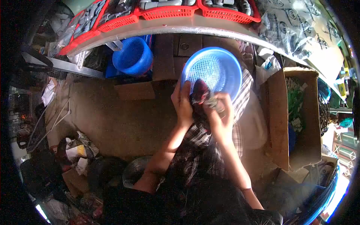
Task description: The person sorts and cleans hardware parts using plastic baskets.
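Blue perforated basket rests tilted on the person's lap, its rim just beyond both hands. Right of the basket stands an open cardboard box; left of the basket sits a smaller blue bucket. At the basket's near rim, the left hand and right hand have their fingers curled tight on a dark bundled cloth. My judgement: the basket is unheld, so a hard tug on the cloth could tip it off the lap.
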A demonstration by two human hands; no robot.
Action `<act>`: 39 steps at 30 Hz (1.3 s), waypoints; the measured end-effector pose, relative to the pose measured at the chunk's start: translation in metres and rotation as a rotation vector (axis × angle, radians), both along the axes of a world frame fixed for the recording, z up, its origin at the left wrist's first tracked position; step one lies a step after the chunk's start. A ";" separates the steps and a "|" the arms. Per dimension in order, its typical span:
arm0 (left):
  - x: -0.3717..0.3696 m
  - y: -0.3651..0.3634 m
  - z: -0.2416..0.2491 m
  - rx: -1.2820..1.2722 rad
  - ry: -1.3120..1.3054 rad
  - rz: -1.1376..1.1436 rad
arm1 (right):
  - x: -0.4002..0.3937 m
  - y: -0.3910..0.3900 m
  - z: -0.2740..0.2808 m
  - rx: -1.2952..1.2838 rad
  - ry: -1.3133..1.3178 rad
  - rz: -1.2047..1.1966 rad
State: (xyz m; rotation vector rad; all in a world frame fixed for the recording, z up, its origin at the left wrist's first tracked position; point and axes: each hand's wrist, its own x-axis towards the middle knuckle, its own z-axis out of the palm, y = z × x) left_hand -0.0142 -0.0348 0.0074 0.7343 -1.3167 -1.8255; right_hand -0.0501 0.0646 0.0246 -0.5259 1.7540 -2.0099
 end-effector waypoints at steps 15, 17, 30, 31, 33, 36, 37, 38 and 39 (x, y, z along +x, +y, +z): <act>0.079 -0.248 -0.086 0.046 -0.443 0.569 | -0.090 0.212 0.041 0.393 0.635 -0.978; 0.085 -0.286 -0.097 0.047 -0.628 0.608 | -0.087 0.239 0.046 0.653 0.944 -0.950; 0.059 -0.321 -0.157 -1.258 -1.341 0.779 | -0.141 0.381 -0.069 1.848 0.407 -0.190; 0.058 -0.310 -0.149 -1.150 -1.221 0.729 | -0.151 0.383 -0.076 1.983 0.232 -0.100; 0.056 -0.273 -0.130 -1.191 -1.018 0.676 | -0.146 0.374 -0.071 2.036 0.465 0.085; 0.058 -0.237 -0.121 -1.202 -0.886 0.622 | -0.147 0.375 -0.082 2.081 0.625 0.185; 0.062 -0.231 -0.125 -1.180 -0.839 0.600 | -0.148 0.374 -0.085 2.047 0.581 0.179; 0.060 -0.217 -0.119 -1.168 -0.853 0.634 | -0.147 0.370 -0.086 2.055 0.536 0.190; 0.061 -0.214 -0.121 -1.183 -0.884 0.630 | -0.148 0.369 -0.087 2.055 0.504 0.205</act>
